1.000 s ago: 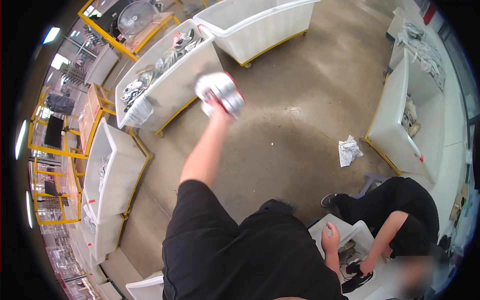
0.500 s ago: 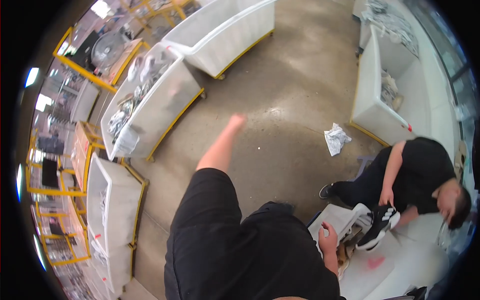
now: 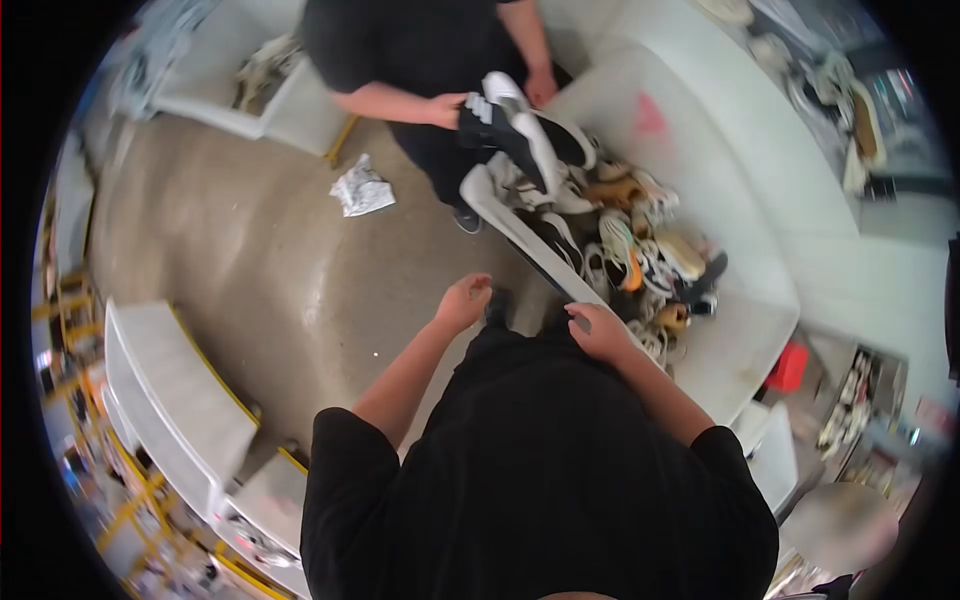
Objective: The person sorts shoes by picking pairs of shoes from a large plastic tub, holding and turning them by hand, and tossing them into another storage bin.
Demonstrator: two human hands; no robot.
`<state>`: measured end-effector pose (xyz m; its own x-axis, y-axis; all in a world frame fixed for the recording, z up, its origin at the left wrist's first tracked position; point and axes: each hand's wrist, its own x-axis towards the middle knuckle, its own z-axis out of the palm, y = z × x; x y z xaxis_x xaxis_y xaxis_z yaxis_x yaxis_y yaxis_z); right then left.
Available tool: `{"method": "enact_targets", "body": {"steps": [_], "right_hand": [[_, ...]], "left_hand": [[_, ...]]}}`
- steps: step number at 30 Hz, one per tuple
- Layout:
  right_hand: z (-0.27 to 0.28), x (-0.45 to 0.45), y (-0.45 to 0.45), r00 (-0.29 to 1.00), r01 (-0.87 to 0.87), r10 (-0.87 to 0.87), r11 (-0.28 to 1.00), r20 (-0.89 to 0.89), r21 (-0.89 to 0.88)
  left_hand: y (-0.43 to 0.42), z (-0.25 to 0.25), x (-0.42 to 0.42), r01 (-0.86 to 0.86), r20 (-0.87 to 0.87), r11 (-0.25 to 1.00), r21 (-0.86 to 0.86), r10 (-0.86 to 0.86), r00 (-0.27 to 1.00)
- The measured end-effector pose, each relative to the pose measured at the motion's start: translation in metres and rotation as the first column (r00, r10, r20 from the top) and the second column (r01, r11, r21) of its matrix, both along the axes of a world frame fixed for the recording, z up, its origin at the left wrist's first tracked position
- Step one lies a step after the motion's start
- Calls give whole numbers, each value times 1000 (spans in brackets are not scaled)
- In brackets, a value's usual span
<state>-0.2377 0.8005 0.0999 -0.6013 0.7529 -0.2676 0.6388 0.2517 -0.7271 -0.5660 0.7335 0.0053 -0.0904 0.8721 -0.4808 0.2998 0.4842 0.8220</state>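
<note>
My left hand point(image 3: 466, 303) is in front of my body over the floor, fingers loosely curled and apart, holding nothing. Beside the near rim of a large white bin point(image 3: 690, 150) is my right hand point(image 3: 602, 332), its fingers bent but apart with nothing visible in them; whether it touches the rim I cannot tell. A heap of mixed shoes point(image 3: 620, 240) lies in the bin, among them a tan shoe point(image 3: 614, 192). Across the bin's far end a co-worker point(image 3: 410, 50) holds black-and-white sneakers point(image 3: 510, 130) above the heap.
A crumpled white cloth or paper point(image 3: 363, 187) lies on the concrete floor point(image 3: 250, 240). Another white bin point(image 3: 215, 95) stands behind the co-worker, and a wheeled bin point(image 3: 180, 390) is at left. A red object point(image 3: 788, 367) sits beyond the shoe bin's right end.
My view has swung right, bringing the shoe bin in front of me. My left arm, stretched out before, is now drawn in near my body. The co-worker still holds the sneakers.
</note>
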Motion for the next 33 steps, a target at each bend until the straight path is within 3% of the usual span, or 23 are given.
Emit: {"method": "enact_targets", "body": {"steps": [2, 6, 8, 10, 12, 14, 16, 17, 18, 20, 22, 23, 25, 30, 32, 33], "right_hand": [[-1, 24, -5, 992, 123, -122, 992, 31, -3], [5, 59, -15, 945, 324, -320, 944, 71, -64], [9, 69, -9, 929, 366, -358, 927, 93, -87], [4, 74, 1, 902, 429, -429, 903, 45, 10], [1, 66, 28, 903, 429, -429, 903, 3, -2], [9, 46, 73, 897, 416, -402, 908, -183, 48], [3, 22, 133, 900, 375, -340, 923, -274, 84], [-6, 9, 164, 910, 368, -336, 924, -243, 100], [-15, -6, 194, 920, 360, -331, 925, -212, 117], [-21, -46, 249, 943, 318, -262, 892, -205, 322], [-46, -83, 293, 953, 302, -276, 887, -124, 349], [-50, -94, 304, 959, 282, -255, 894, -123, 348], [-55, -111, 317, 955, 248, -269, 955, 123, 161], [-58, -101, 289, 975, 124, -153, 976, 162, 178], [-49, -87, 259, 963, 240, -253, 962, 89, 131], [-37, -74, 240, 942, 313, -322, 945, 94, 94]], "left_hand": [[30, 3, 12, 52, 2, 997, 59, -52, 999], [120, 1, 4, -306, 309, 948, -83, 317, 897], [170, 8, -5, -559, 591, 797, -226, 569, 572], [208, 25, -6, -642, 627, 694, -324, 666, 403], [227, 34, 2, -621, 635, 688, -376, 679, 368], [234, 35, 15, -602, 644, 678, -422, 692, 327], [237, 30, 29, -482, 761, 765, -426, 591, 266], [238, 25, 33, -423, 868, 825, -376, 473, 151], [240, 30, 40, -437, 865, 816, -379, 480, 147], [244, 47, 53, -493, 858, 796, -351, 484, 170], [246, 45, 55, -516, 860, 785, -342, 483, 166], [246, 45, 57, -524, 851, 783, -337, 491, 186], [245, 46, 60, -543, 840, 768, -341, 508, 191], [233, 57, 59, -517, 830, 763, -388, 533, 165], [221, 65, 64, -532, 758, 762, -370, 579, 301], [209, 64, 68, -538, 756, 760, -364, 579, 305]]}}
